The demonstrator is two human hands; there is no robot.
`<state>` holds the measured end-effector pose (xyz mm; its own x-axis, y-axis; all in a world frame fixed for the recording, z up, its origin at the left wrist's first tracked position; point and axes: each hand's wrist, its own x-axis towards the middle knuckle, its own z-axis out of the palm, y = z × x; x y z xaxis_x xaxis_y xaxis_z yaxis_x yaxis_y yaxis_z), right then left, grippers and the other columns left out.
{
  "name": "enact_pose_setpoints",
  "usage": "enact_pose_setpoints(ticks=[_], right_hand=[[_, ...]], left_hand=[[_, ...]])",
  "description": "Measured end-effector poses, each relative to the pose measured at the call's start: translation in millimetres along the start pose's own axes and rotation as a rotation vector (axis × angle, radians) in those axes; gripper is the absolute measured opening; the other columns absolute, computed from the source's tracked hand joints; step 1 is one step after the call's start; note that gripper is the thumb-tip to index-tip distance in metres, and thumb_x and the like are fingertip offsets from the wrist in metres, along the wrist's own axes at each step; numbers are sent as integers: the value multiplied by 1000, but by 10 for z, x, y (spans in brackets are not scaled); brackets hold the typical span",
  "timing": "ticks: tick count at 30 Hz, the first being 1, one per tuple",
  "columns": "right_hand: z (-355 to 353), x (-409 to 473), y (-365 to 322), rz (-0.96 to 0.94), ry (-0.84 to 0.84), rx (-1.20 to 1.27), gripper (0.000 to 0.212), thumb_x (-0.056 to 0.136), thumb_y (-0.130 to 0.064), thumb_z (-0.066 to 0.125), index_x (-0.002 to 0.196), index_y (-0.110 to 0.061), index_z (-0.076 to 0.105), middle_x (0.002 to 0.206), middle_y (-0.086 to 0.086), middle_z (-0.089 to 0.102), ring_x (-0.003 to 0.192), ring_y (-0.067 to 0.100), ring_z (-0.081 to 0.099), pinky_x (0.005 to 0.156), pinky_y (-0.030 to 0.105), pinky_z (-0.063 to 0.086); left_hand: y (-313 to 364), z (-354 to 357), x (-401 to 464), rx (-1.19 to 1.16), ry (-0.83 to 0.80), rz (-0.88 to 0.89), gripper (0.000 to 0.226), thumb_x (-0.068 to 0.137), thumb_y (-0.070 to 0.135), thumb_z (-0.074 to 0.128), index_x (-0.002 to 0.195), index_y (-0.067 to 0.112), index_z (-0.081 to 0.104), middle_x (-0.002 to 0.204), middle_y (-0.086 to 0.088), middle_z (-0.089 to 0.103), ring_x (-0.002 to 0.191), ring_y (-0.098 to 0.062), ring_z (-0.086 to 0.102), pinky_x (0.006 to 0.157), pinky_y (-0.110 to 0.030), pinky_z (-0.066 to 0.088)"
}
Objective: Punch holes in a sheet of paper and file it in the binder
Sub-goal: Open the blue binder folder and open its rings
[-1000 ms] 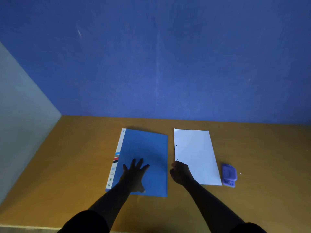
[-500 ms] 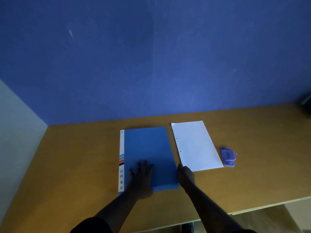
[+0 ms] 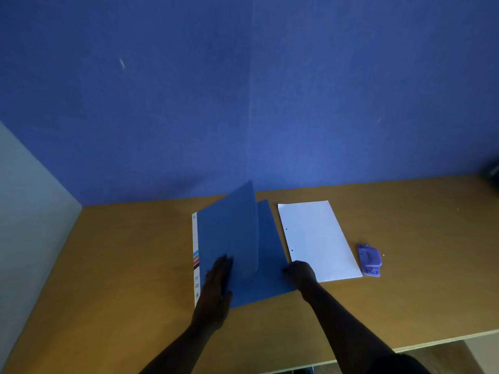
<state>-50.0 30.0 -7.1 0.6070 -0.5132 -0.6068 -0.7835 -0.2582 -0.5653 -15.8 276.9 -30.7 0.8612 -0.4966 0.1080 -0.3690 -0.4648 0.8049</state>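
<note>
Binder (image 3: 270, 263) cover, flat and closed half a second ago, now stands raised like a tent flap, the left hand (image 3: 217, 283) laid against its near edge with fingers straight and the right hand (image 3: 299, 272) curled at the back cover's right edge, though whether it pinches that edge I cannot tell. Just to the right on the surface (image 3: 121, 265), the sheet of paper (image 3: 318, 238) lies with two holes already along its left margin and the purple hole punch (image 3: 369, 259) beyond it. Punching looks finished; filing begins.
</note>
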Motion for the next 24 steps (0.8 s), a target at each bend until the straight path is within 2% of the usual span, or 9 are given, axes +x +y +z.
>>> enact_pose_setpoints(ticks=[3,6,8,10,12,14,16,19,24], right_hand=[[-102,47,-68,-55,60,-88,18,88,-15,53,96,-7,68,97,9,69,91,26,65,78,35,54],[-134,82,-82,-48,58,-163,18,88,-16,52,93,-7,67,97,9,70,84,23,63,68,31,50],[-148,108,-68,-22,79,-163,15,88,-16,52,88,-8,65,93,9,69,78,22,61,66,30,49],[-171,131,-23,9,109,-166,12,89,-18,53,87,-10,61,89,7,65,75,20,60,65,31,49],[-199,144,38,28,133,-175,11,90,-20,55,90,-10,59,87,6,63,77,21,61,64,31,49],[-240,160,101,38,153,-183,12,90,-19,56,93,-8,58,85,6,61,78,22,61,64,31,49],[-295,179,143,59,173,-204,15,90,-19,56,98,-7,60,85,6,60,79,23,61,63,31,48],[-361,219,176,71,182,-208,19,90,-17,57,103,-3,62,92,11,63,86,27,64,66,31,48],[-372,245,197,49,171,-213,21,87,-16,57,102,-1,63,89,10,63,80,26,62,63,31,46]], left_hand=[[5,-46,-76,-182,271,-13,64,94,49,38,148,15,35,153,2,40,143,-14,34,114,-28,35],[28,-112,-118,-329,483,-93,44,92,38,47,136,34,51,134,25,56,126,3,51,96,-11,45],[35,-152,-138,-425,609,-195,34,91,31,52,122,45,58,117,31,63,106,12,58,84,-6,47],[-35,-160,-154,-557,734,-321,34,94,8,56,115,35,59,110,20,66,97,6,61,86,-19,52],[-119,-179,-150,-655,812,-413,37,93,-9,50,110,22,60,100,19,70,92,7,64,79,-17,53],[-152,-223,-119,-722,894,-511,31,91,-11,52,117,5,57,97,21,69,92,7,63,75,-12,52],[-219,-294,-75,-814,1003,-667,40,89,-6,60,127,-4,50,112,3,65,105,-11,59,82,-18,52],[-378,-378,-85,-1091,917,-1032,53,86,9,68,135,7,48,136,-11,53,125,-32,48,100,-50,45],[-506,-472,-206,-1200,776,-1216,51,85,12,70,131,12,49,133,-16,54,123,-38,52,99,-56,45]])
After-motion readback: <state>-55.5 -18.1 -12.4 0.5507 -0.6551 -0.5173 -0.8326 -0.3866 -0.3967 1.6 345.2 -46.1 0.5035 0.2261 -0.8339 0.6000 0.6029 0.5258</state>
